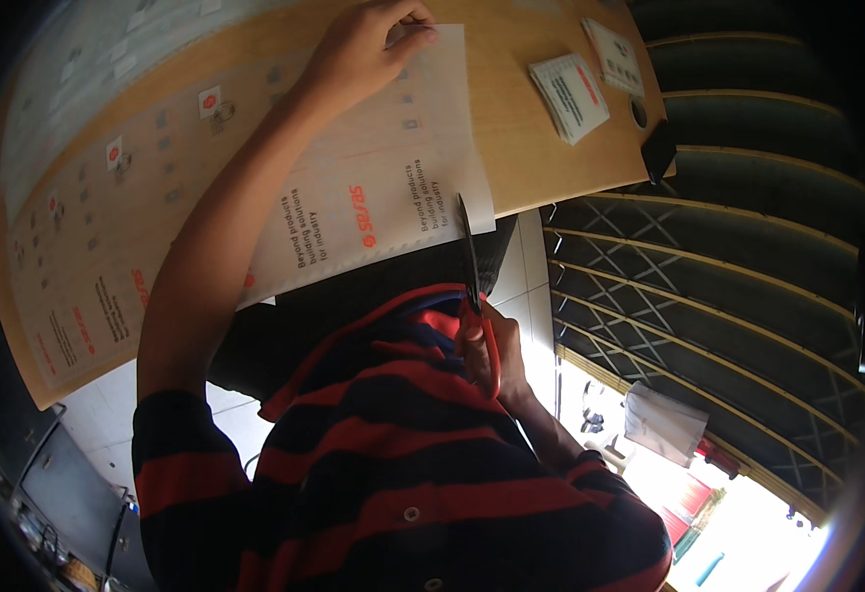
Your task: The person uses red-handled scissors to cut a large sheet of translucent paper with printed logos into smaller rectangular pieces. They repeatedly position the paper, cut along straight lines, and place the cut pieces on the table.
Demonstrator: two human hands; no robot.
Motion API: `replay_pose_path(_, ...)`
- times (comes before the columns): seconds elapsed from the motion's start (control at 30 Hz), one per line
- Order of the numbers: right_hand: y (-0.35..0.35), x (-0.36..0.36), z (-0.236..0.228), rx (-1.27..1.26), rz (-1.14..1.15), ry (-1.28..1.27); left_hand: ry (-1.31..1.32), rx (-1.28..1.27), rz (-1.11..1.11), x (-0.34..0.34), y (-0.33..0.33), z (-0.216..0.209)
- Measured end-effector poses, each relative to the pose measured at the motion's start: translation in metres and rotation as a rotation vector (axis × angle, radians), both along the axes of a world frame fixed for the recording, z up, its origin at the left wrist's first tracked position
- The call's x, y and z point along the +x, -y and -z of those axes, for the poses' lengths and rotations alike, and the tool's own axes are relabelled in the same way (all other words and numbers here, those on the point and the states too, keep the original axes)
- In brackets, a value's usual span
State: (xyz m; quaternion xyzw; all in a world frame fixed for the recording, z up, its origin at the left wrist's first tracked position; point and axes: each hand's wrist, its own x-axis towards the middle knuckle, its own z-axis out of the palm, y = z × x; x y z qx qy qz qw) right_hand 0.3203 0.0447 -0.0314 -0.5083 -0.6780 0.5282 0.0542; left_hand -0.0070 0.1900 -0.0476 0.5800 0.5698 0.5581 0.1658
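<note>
Sheet [373, 143] looks smooth plastic, scissors [472, 276] metal w/ plastic hdl [492, 350], tbl [521, 178] smooth wood.

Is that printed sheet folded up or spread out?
Spread out: the sheet lies broad across the wooden table, its printing showing, the left hand at its far edge.

The left hand [373, 41] and wooden tabletop [501, 109] are cut off by the top edge; the printed sheet [353, 163] is partly covered by the left forearm [243, 197].
</note>
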Motion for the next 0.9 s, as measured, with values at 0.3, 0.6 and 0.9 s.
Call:
replay_pose_path(0.3, -0.022, -0.008, 0.001, 0.078, -0.109, -0.076, -0.024, 0.036, 0.038, -0.003, -0.002, 0.009)
replay_pose_path(0.6, -0.028, -0.019, 0.0, 0.072, -0.048, -0.08, 0.013, -0.002, 0.079, -0.003, -0.002, 0.007)
replay_pose_path(0.9, -0.025, -0.016, 0.004, 0.102, -0.072, -0.056, 0.026, 0.005, 0.079, -0.003, -0.002, 0.007)
